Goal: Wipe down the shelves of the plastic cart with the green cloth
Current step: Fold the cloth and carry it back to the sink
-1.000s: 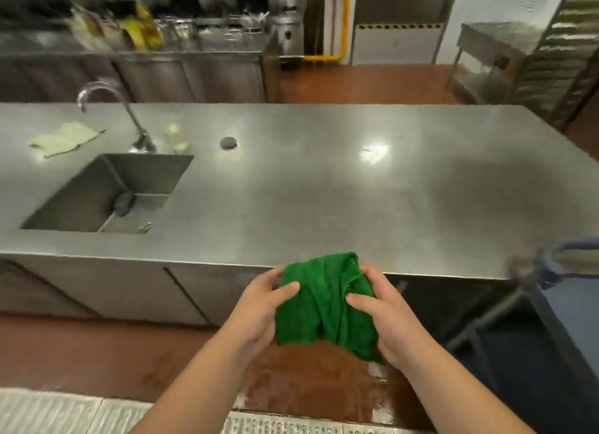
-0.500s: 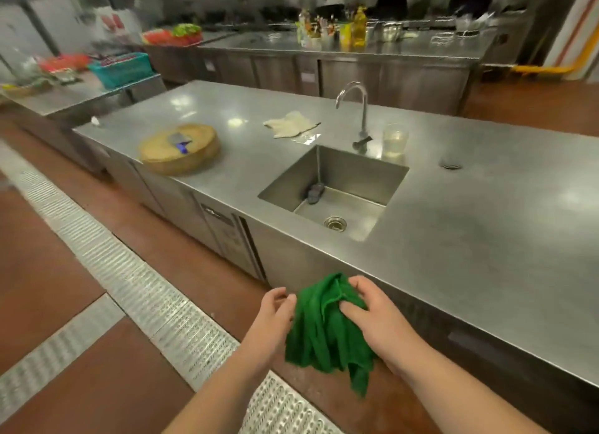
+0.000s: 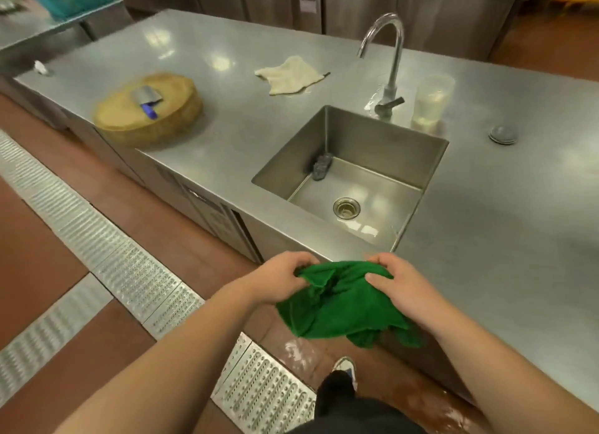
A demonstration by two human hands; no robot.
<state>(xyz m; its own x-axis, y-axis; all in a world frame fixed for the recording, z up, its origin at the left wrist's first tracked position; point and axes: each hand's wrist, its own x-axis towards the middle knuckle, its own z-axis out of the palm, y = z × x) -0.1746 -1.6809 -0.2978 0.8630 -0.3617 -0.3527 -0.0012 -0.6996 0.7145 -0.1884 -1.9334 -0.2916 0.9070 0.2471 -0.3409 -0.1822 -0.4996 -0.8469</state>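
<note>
With both hands' fingers (image 3: 372, 276) pinching the crumpled green terry cloth (image 3: 337, 307), wetting it over the square steel sink (image 3: 382, 145) seems wise.

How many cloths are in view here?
2. A green terry cloth is held between the left hand and right hand in front of the steel counter. A cream-coloured rag lies flat on the counter behind the sink. Others may be out of frame.
</note>
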